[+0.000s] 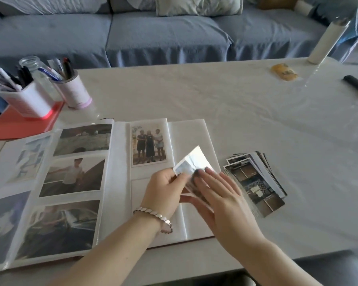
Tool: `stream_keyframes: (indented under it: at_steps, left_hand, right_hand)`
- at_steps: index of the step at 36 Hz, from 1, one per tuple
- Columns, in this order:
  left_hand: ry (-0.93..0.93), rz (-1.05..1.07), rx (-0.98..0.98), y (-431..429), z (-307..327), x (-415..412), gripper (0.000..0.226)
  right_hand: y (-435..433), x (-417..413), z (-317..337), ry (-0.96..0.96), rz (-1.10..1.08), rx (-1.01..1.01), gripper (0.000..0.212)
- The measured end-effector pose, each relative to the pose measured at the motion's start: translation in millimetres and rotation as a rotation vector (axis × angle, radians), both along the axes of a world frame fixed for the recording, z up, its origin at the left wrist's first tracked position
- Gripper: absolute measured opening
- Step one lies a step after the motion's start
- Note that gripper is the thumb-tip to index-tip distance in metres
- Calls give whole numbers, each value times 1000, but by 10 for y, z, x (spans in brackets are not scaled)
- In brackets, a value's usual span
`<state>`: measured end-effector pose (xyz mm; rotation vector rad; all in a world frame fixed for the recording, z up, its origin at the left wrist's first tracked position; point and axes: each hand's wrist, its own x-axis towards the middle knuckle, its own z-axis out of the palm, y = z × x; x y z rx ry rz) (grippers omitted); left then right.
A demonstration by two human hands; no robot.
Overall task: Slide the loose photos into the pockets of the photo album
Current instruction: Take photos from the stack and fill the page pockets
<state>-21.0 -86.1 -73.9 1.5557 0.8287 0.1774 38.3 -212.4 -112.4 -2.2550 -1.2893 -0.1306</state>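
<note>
Open album [190, 133] on the counter [215, 96], seen from the head camera. The left page was filled with photos; the right page carried one print [149, 144] of three standing people in its upper left pocket. Both hands met above the right page, just below that print. The left hand [165, 190], a bracelet [153, 215] on its wrist, pinched the left edge of a loose photo [194, 159], which was tilted and blurred. The right hand [221, 201] lay on the same photo with fingers straight and together; whether its thumb gripped from beneath could not be told. A fanned stack [254, 178] of loose photos rested on the counter just right of the album. Two pen cups [74, 89] stood at far left, one on a red folder [19, 124].
</note>
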Motion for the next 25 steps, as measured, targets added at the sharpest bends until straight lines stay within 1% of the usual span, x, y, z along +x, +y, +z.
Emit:
stream_keyframes:
  at_steps: [2, 3, 6, 7, 8, 10, 11, 12, 13, 15, 17, 18, 20, 24, 25]
  left_hand:
    - [33, 17, 117, 58, -37, -18, 27]
    - [46, 16, 146, 99, -58, -20, 28]
    - [63, -31, 196, 183, -122, -24, 29]
    - [61, -54, 221, 198, -134, -23, 30]
    - [68, -67, 272, 210, -149, -25, 31]
    - [69, -81, 417, 233, -207, -36, 34]
    - [54, -86, 465, 231, -230, -54, 30]
    - [47, -97, 504, 222, -255, -80, 25]
    - [73, -110, 548, 214, -295, -103, 30]
    - [202, -196, 723, 173, -383, -151, 62]
    - [445, -365, 896, 146, -467, -202, 91]
    - [565, -433, 940, 143, -510, -225, 97]
    - [676, -496, 959, 139, -562, -252, 99]
    - [662, -489, 979, 178, -632, -271, 101]
    - [649, -483, 982, 191, -641, -275, 98]
  right_hand:
    - [16, -9, 71, 176, -63, 42, 51]
    - [20, -3, 117, 293, -121, 61, 54]
    - [16, 79, 161, 666, -297, 33, 62]
    - [11, 122, 143, 758, -319, 45, 58]
    - [5, 168, 122, 818, -323, 69, 50]
    - [-15, 231, 97, 906, -329, 127, 31]
    - [-32, 251, 94, 950, -338, 166, 26]
    - [-51, 265, 94, 984, -359, 220, 24]
    - [-75, 289, 80, 1000, -392, 282, 23]
    - [-129, 346, 48, 1008, -462, 373, 19]
    - [-161, 384, 30, 1028, -503, 411, 19]
    - [-172, 397, 18, 1038, -511, 419, 18]
    - [-178, 411, 1, 1063, -516, 445, 16]
    - [-174, 401, -23, 1081, -513, 459, 16]
    - [-174, 394, -29, 1085, -508, 455, 16]
